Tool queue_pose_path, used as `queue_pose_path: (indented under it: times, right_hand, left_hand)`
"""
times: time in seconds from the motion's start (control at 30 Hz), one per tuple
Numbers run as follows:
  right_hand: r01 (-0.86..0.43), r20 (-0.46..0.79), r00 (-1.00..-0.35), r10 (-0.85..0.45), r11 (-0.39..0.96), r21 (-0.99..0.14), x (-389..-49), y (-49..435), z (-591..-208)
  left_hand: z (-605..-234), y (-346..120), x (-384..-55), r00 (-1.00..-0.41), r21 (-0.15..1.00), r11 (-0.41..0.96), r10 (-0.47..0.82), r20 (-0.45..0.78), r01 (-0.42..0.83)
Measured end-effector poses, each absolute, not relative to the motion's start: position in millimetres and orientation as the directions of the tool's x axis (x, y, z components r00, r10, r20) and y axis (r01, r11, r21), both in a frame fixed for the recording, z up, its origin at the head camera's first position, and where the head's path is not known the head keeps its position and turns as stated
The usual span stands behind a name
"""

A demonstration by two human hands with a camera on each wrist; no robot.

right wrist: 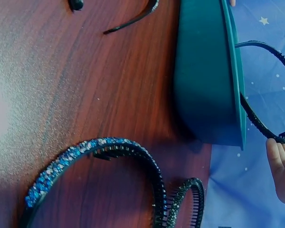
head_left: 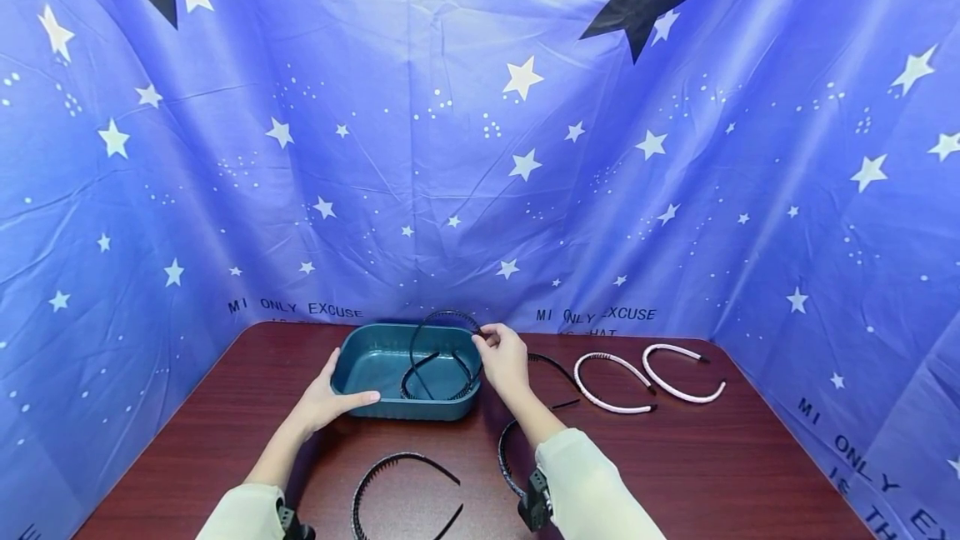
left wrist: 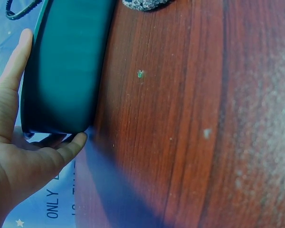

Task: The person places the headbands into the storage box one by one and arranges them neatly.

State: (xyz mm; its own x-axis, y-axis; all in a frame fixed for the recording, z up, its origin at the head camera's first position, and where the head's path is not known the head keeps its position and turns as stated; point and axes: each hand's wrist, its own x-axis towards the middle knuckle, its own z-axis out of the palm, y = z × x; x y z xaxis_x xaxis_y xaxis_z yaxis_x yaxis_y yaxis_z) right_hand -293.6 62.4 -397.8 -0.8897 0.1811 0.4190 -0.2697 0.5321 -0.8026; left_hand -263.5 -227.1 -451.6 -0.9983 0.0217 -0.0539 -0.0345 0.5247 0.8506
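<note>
My left hand (head_left: 324,397) holds the left end of a teal plastic basin (head_left: 408,412), thumb along the front rim and fingers against the outer end wall. In the left wrist view the fingers bend round the basin's (left wrist: 69,71) end. My right hand (head_left: 504,361) pinches a thin black toothed headband (head_left: 412,348) by its side, over the basin's right part. The held headband (right wrist: 259,122) stands upright, its lower part dipping behind the rim in the right wrist view. Another black headband (head_left: 406,380) lies inside the basin.
Near the front edge lies a black headband (head_left: 358,494). A headband with blue glitter (right wrist: 69,156) and a dark glittery one (right wrist: 195,187) lie by the right forearm. Two pale pink headbands (head_left: 581,386) (head_left: 667,390) rest farther right. A starry blue cloth (head_left: 420,148) hangs behind the table.
</note>
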Motion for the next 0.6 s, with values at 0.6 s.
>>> queue_pose_path:
  times: [0.6]
  right_hand:
    - [-0.243,0.406,-0.896,0.181,0.564,-0.789,-295.9,56.0,-408.3]
  left_hand:
    - [-452.4,-227.6,-263.6,-0.998,0.846,0.532,0.009,-0.058,-0.045]
